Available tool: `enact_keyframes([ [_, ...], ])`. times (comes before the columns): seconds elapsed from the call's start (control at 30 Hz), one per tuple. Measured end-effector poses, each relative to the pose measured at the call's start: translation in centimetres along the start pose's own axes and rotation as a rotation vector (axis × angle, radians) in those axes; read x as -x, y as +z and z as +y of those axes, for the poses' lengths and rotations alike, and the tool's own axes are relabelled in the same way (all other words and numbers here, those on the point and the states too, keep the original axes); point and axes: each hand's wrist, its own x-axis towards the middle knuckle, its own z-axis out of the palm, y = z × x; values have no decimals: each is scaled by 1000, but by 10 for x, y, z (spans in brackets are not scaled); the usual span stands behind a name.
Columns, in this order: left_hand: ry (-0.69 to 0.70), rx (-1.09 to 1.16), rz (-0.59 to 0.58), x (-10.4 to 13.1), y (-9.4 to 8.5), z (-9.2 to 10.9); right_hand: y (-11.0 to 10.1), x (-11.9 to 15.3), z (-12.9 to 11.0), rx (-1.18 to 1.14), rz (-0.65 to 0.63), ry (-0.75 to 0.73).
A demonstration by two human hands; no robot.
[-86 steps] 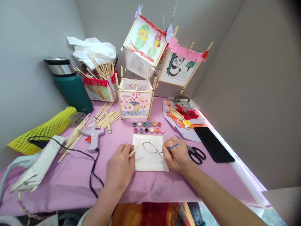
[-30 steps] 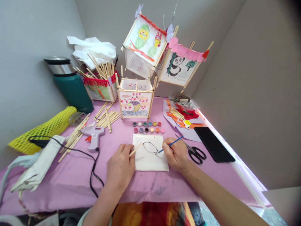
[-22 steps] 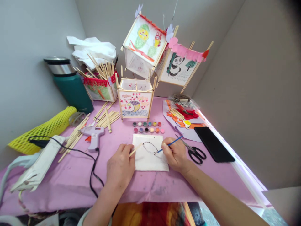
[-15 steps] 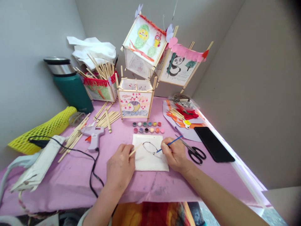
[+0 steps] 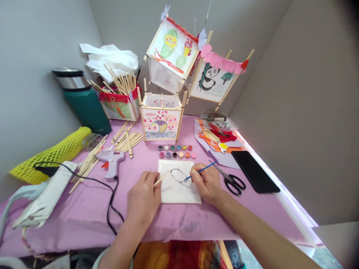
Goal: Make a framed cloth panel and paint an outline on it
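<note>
My left hand sits at nine o'clock, its grip pinched on a thin stick; my right hand, at three, has its grip clamped on a blue paintbrush. Between them the white sheet lies flat on the pink surface, the brush tip by its dark oval. From the sheet I see scissors at three o'clock, a phone beyond them, a glue gun at ten, paint pots at twelve, and farther, a moon-painted lantern.
</note>
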Motion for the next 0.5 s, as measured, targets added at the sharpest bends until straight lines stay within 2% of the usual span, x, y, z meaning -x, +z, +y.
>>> enact_keyframes([
  [0.5, 2, -15, -8, 0, 1, 0, 1, -1, -1, -28, -26, 0],
])
